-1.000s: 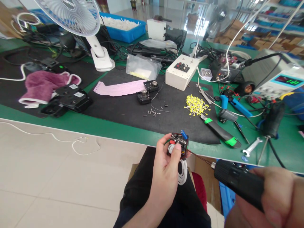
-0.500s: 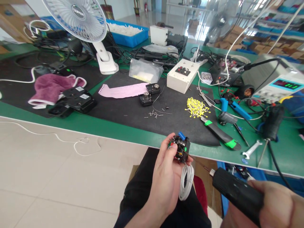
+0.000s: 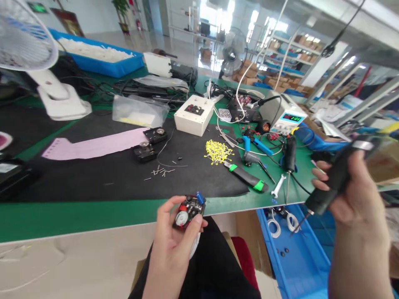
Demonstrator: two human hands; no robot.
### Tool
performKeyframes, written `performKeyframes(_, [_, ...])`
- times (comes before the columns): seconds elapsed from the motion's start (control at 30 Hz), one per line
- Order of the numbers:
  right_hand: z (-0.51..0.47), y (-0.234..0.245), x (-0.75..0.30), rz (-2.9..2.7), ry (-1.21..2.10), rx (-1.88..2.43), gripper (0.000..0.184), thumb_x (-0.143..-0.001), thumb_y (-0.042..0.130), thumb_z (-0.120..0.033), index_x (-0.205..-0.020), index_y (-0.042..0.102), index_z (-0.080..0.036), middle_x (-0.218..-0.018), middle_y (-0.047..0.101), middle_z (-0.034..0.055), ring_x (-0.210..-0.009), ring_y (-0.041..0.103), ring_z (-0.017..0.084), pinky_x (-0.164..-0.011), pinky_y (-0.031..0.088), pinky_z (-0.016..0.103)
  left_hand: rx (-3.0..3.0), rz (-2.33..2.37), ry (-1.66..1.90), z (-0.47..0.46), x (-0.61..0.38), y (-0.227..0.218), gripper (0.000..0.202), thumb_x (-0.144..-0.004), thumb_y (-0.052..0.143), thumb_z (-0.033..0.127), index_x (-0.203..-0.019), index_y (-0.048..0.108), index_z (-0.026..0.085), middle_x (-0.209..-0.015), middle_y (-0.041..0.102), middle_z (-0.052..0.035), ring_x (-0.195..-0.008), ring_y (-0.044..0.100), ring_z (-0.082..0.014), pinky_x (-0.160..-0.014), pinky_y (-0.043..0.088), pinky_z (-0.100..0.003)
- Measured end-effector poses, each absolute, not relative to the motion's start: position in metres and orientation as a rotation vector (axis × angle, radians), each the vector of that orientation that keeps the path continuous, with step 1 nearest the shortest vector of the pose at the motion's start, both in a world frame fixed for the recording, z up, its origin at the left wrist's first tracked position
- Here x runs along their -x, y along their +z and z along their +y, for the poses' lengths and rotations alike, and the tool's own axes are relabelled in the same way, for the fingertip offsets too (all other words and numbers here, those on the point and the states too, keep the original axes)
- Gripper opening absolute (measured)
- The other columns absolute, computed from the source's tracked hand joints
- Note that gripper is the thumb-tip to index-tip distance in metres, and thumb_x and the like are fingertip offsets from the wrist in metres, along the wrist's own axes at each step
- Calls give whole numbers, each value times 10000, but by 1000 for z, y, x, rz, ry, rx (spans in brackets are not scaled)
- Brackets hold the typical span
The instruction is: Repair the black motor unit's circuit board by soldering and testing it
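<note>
My left hand (image 3: 174,241) is closed around a small black electronic device (image 3: 190,211) with a blue cylindrical part on top, red pieces and a round pale disc. Part of its white cable (image 3: 195,246) shows below the palm. Out to the right, over the blue crate, my right hand (image 3: 352,187) grips a black electric screwdriver (image 3: 330,178), its thin bit pointing down and left. The bit is well apart from the device. Nearest to the device on the table are a green-and-black utility knife (image 3: 246,176) and a pile of yellow-headed parts (image 3: 218,152).
A blue crate (image 3: 299,265) with coiled white cables stands below the table edge on the right. On the table are a wrench (image 3: 278,186), a soldering iron (image 3: 290,153), a white switch box (image 3: 195,116), loose screws (image 3: 162,171), a fan (image 3: 59,95) and a power supply (image 3: 283,112).
My right hand has lifted the screwdriver away from the device, up and to the right. My left hand has turned the device so its pale disc shows. The view has swung right.
</note>
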State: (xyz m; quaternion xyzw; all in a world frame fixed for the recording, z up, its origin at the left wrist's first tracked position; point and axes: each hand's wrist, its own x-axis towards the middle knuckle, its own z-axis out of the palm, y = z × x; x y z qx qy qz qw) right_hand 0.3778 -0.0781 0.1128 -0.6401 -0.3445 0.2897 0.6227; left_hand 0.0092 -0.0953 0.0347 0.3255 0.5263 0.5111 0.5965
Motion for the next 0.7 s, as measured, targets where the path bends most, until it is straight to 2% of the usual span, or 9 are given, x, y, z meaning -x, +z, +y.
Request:
performKeyframes(0.07, [-63,109,-408,-687,660,1568,448,-965,670,-628,-1039,577,-196,-936,553,48,-733,589,151,-485,456,235,-849,1290,1152,-93,-9,33,504,-889,764,436,-1309,521,300,-1137,693,-24,-846,749,-188,-839,611,-348])
performKeyframes(0.17, [-44,92,-448,-641,571,1792,316,-1020,678,-413,-1167,599,-145,-983,612,36,-771,624,133,-629,573,255,-923,1324,1102,-94,-11,31,443,-873,758,472,-1226,590,263,-1116,707,-34,-845,756,-206,-810,610,-335])
performKeyframes(0.3, [-16,69,-486,-668,466,2166,347,-1040,657,-408,-1250,632,-132,-1144,656,85,-939,673,185,-804,618,350,-960,1312,969,-98,-13,27,422,-860,748,556,-1131,643,249,-977,751,-28,-850,765,-236,-797,591,-329])
performKeyframes(0.4, [2,61,-500,-737,347,2451,355,-1028,675,-403,-1258,645,-134,-1236,648,104,-1082,664,230,-939,594,428,-1009,1268,882,-99,-12,21,431,-884,714,593,-1122,633,243,-941,763,-40,-876,764,-260,-802,582,-346])
performKeyframes(0.6, [2,64,-485,-1076,75,2690,420,-1018,668,-478,-1262,657,-136,-1302,635,133,-1218,621,280,-1081,502,527,-1102,1121,888,-103,-10,26,297,-979,649,494,-1154,599,259,-945,739,-21,-862,720,-195,-813,542,-299])
performKeyframes(0.63, [-4,67,-475,-1154,-1,2663,449,-1007,673,-494,-1276,657,-135,-1320,627,163,-1258,601,309,-1109,470,550,-1096,1111,890,-104,-10,28,273,-990,640,478,-1149,598,260,-941,732,-16,-859,711,-187,-804,531,-291])
performKeyframes(0.7, [-21,74,-445,-1286,-198,2550,544,-989,681,-499,-1338,640,-84,-1363,569,313,-1368,505,427,-1155,384,593,-1080,1083,881,-106,-9,32,238,-1007,628,456,-1141,596,263,-946,715,-12,-875,699,-179,-806,519,-287])
